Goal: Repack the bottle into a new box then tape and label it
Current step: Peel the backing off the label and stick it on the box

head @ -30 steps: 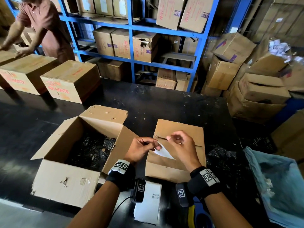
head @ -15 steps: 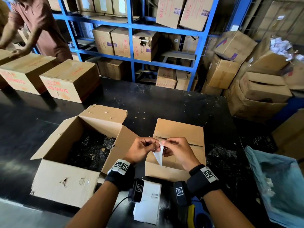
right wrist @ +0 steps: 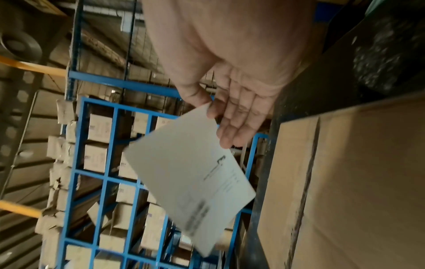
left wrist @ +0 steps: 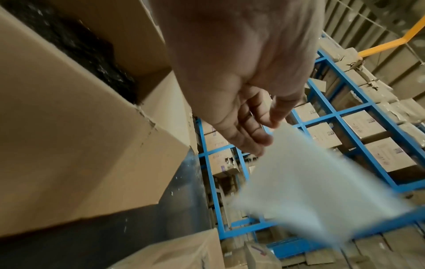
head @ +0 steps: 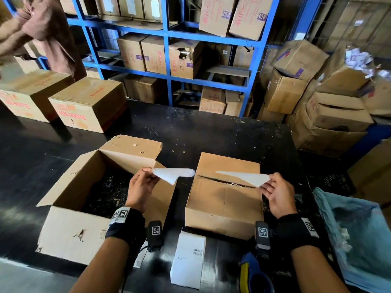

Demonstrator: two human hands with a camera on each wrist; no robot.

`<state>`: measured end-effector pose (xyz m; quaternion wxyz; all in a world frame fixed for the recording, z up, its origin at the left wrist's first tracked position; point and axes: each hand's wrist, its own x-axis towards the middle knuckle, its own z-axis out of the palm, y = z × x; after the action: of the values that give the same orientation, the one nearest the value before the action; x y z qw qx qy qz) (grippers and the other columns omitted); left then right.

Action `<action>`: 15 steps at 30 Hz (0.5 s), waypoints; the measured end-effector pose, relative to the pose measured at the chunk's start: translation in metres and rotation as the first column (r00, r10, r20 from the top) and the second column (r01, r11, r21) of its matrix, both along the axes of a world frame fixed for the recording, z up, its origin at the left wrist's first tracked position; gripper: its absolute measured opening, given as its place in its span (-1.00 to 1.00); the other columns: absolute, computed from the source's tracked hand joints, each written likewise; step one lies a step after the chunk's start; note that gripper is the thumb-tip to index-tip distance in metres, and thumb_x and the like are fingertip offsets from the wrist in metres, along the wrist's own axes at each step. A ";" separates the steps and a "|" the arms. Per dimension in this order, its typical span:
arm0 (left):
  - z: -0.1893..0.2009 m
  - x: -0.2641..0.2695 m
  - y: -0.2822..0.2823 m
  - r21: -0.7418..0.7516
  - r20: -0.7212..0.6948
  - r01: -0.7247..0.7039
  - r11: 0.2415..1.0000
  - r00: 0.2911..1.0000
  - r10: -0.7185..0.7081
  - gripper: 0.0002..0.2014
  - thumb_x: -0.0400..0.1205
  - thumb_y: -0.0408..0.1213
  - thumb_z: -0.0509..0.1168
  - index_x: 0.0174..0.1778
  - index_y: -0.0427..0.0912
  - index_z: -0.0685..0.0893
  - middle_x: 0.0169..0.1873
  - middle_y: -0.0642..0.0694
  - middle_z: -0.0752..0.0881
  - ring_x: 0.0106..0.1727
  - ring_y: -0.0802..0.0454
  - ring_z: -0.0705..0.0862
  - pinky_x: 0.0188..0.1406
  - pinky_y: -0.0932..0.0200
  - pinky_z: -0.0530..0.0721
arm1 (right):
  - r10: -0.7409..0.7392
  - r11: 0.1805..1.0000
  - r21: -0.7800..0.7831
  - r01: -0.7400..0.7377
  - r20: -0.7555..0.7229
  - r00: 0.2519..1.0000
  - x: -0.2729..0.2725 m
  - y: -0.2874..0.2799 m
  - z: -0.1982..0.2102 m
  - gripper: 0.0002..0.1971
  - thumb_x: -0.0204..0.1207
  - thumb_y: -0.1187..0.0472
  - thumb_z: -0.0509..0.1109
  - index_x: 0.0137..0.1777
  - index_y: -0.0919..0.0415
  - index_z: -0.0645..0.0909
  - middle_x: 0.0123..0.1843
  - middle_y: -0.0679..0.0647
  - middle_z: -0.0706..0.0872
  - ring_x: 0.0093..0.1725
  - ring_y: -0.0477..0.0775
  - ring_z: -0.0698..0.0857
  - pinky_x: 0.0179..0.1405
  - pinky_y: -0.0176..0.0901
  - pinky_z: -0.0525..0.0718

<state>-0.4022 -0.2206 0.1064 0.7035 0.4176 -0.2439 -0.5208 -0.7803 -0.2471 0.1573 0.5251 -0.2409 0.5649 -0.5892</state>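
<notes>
The shut cardboard box [head: 224,199] stands on the black table [head: 211,134], a dark seam across its top. Above its right side my right hand [head: 266,185] pinches a corner of a printed white label [head: 245,177]; the print shows in the right wrist view on the label [right wrist: 193,178] under my right hand [right wrist: 216,111]. My left hand [head: 151,175] pinches a blank white sheet [head: 173,174] over the gap between the boxes, blurred as the sheet [left wrist: 310,191] below my left hand [left wrist: 264,131]. The two sheets are apart. No bottle shows.
An open box [head: 69,229] holding black packing material stands at the left. A stack of white labels [head: 188,259] and a blue-yellow tape dispenser [head: 251,273] lie at the near edge. A blue bag [head: 359,240] hangs right. Sealed cartons [head: 88,104] and another person [head: 48,34] are far left.
My hands were together over the shut box, working at one white sheet. They have pulled apart sideways, and each now holds a separate white sheet.
</notes>
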 end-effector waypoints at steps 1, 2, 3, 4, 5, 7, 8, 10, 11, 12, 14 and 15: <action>0.001 0.004 -0.001 0.018 0.021 -0.014 1.000 1.000 0.013 -0.70 0.75 -0.46 0.06 -0.26 -0.20 0.58 -0.25 -0.19 0.65 -0.11 -0.05 0.68 0.09 0.07 0.75 | -0.015 1.000 -0.019 0.015 0.007 1.000 -0.005 0.002 0.003 -0.80 0.70 0.34 0.24 -0.15 0.26 0.62 -0.09 0.20 0.77 -0.05 0.16 0.76 -0.10 -0.04 0.68; 0.002 0.005 -0.002 0.037 0.056 -0.009 0.999 0.998 0.007 -0.70 0.74 -0.45 0.05 -0.27 -0.21 0.55 -0.23 -0.20 0.64 -0.09 -0.07 0.67 0.10 0.04 0.74 | -0.005 0.999 -0.034 0.004 -0.007 1.000 -0.009 0.004 0.004 -0.80 0.69 0.33 0.23 -0.16 0.26 0.61 -0.10 0.18 0.79 -0.03 0.15 0.76 -0.09 -0.05 0.67; 0.003 0.004 -0.002 0.066 0.111 0.001 0.998 0.994 -0.009 -0.70 0.73 -0.43 0.04 -0.29 -0.20 0.54 -0.24 -0.21 0.63 -0.09 -0.08 0.66 0.08 0.03 0.71 | 0.023 0.999 -0.039 -0.024 -0.028 0.999 -0.009 0.004 0.005 -0.81 0.69 0.32 0.24 -0.14 0.26 0.61 -0.08 0.18 0.81 -0.03 0.14 0.78 -0.09 -0.05 0.67; 0.004 0.000 -0.001 0.101 0.169 0.013 0.995 0.985 -0.030 -0.69 0.73 -0.42 0.03 -0.31 -0.19 0.54 -0.25 -0.20 0.63 -0.11 -0.08 0.65 0.02 0.04 0.67 | 0.050 0.998 -0.039 -0.052 -0.051 0.997 -0.008 0.005 0.004 -0.82 0.69 0.31 0.25 -0.11 0.26 0.63 -0.07 0.17 0.83 -0.03 0.13 0.79 -0.11 -0.06 0.66; 0.005 -0.004 0.001 0.149 0.228 0.010 0.989 0.973 -0.044 -0.67 0.72 -0.41 0.04 -0.33 -0.18 0.57 -0.29 -0.18 0.64 -0.15 -0.08 0.64 -0.05 0.04 0.64 | 0.070 0.997 -0.041 -0.073 -0.056 0.996 -0.005 0.004 0.003 -0.83 0.69 0.31 0.25 -0.09 0.26 0.64 -0.07 0.16 0.83 -0.05 0.12 0.79 -0.12 -0.05 0.64; -0.004 -0.013 0.001 0.239 0.389 -0.008 0.971 0.917 -0.088 -0.66 0.70 -0.33 0.12 -0.34 -0.19 0.68 -0.38 -0.10 0.68 -0.25 -0.03 0.61 -0.20 0.07 0.57 | 0.101 0.993 -0.063 -0.103 -0.039 0.994 0.002 0.002 0.000 -0.84 0.69 0.33 0.25 -0.10 0.26 0.62 -0.08 0.19 0.79 -0.10 0.13 0.75 -0.16 -0.03 0.60; -0.012 -0.015 0.002 0.277 0.480 -0.018 0.961 0.869 -0.122 -0.68 0.68 -0.23 0.18 -0.32 -0.19 0.74 -0.42 -0.07 0.69 -0.30 0.02 0.60 -0.25 0.10 0.54 | 0.111 0.991 -0.074 -0.113 -0.033 0.993 0.006 0.002 -0.001 -0.83 0.70 0.33 0.24 -0.11 0.25 0.61 -0.08 0.20 0.77 -0.11 0.13 0.73 -0.17 -0.02 0.60; -0.027 -0.019 0.004 0.312 0.610 -0.032 0.950 0.773 -0.175 -0.61 0.52 0.04 0.30 -0.30 -0.25 0.77 -0.44 -0.14 0.73 -0.34 0.04 0.61 -0.25 0.11 0.52 | 0.123 0.989 -0.080 -0.125 -0.026 0.992 0.012 0.004 -0.003 -0.80 0.71 0.33 0.24 -0.14 0.23 0.61 -0.08 0.21 0.76 -0.13 0.13 0.72 -0.16 -0.01 0.60; -0.033 -0.021 0.005 0.331 0.648 -0.044 0.943 0.737 -0.193 -0.57 0.46 0.09 0.35 -0.32 -0.30 0.73 -0.43 -0.20 0.73 -0.33 0.02 0.62 -0.24 0.09 0.52 | 0.129 0.988 -0.077 -0.131 -0.022 0.991 0.014 0.006 -0.005 -0.80 0.71 0.32 0.24 -0.14 0.23 0.62 -0.09 0.20 0.76 -0.12 0.12 0.73 -0.15 -0.01 0.61; -0.038 -0.023 0.006 0.352 0.678 -0.067 0.933 0.705 -0.205 -0.59 0.46 0.03 0.42 -0.38 -0.32 0.66 -0.46 -0.21 0.70 -0.35 0.01 0.61 -0.26 0.08 0.51 | 0.136 0.988 -0.073 -0.137 -0.021 0.990 0.016 0.008 -0.006 -0.80 0.70 0.32 0.25 -0.14 0.23 0.63 -0.09 0.19 0.77 -0.10 0.13 0.74 -0.15 -0.01 0.61; -0.043 -0.028 0.005 0.398 0.696 -0.105 0.911 0.682 -0.225 -0.70 0.51 -0.27 0.49 -0.43 -0.27 0.53 -0.56 -0.06 0.65 -0.42 0.00 0.61 -0.34 0.11 0.53 | 0.158 0.986 -0.058 -0.159 -0.024 0.987 0.017 0.011 -0.009 -0.82 0.69 0.31 0.27 -0.13 0.24 0.64 -0.08 0.23 0.76 -0.08 0.16 0.73 -0.16 -0.02 0.60; -0.045 -0.030 0.004 0.418 0.675 -0.101 0.903 0.699 -0.234 -0.71 0.52 -0.41 0.48 -0.41 -0.23 0.50 -0.59 0.01 0.67 -0.43 0.02 0.64 -0.36 0.14 0.59 | 0.169 0.984 -0.047 -0.170 -0.022 0.985 0.018 0.012 -0.010 -0.84 0.68 0.30 0.28 -0.11 0.24 0.64 -0.06 0.25 0.74 -0.06 0.19 0.72 -0.17 -0.04 0.59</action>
<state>-0.4321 -0.2170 0.0613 0.4261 0.7188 -0.3924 -0.3844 -0.7625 -0.2347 0.1471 0.5622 -0.3061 0.5324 -0.5539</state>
